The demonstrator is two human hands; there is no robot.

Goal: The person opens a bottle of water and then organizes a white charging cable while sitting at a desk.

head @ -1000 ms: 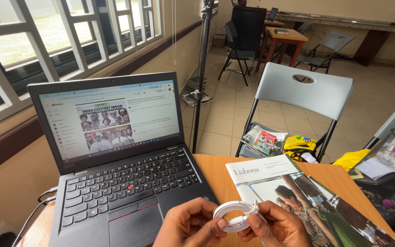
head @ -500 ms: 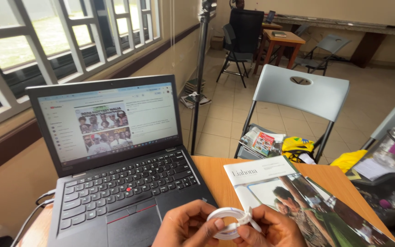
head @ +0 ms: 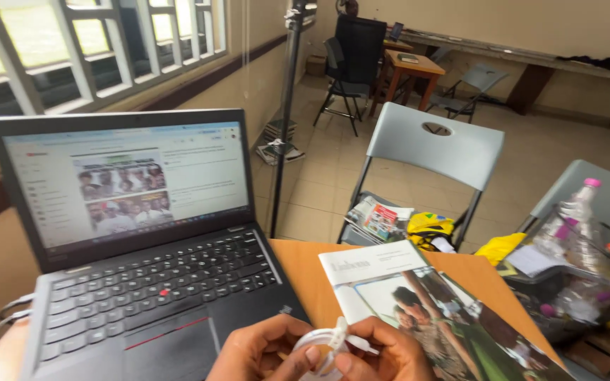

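Both of my hands hold a coiled white cable (head: pixel 327 342) at the bottom edge of the view. My left hand (head: pixel 259 351) grips the coil from the left, thumb on its rim. My right hand (head: pixel 381 355) pinches the coil's right side, where a white tie and plug end stick out. The hands hover over the wooden table (head: pixel 303 264), just in front of an open black laptop (head: pixel 135 247) and beside a magazine (head: pixel 418 303).
A grey folding chair (head: pixel 433 147) with printed papers and a yellow item on its seat stands beyond the table. A dark basket (head: pixel 573 289) with plastic bottles sits at the right. A tripod pole (head: pixel 285 106) rises behind the laptop. More chairs and a desk stand farther back.
The view has swung right and down, so the laptop sits further left. My hands with the cable have dropped lower in the frame; the coil is now partly covered by my fingers.
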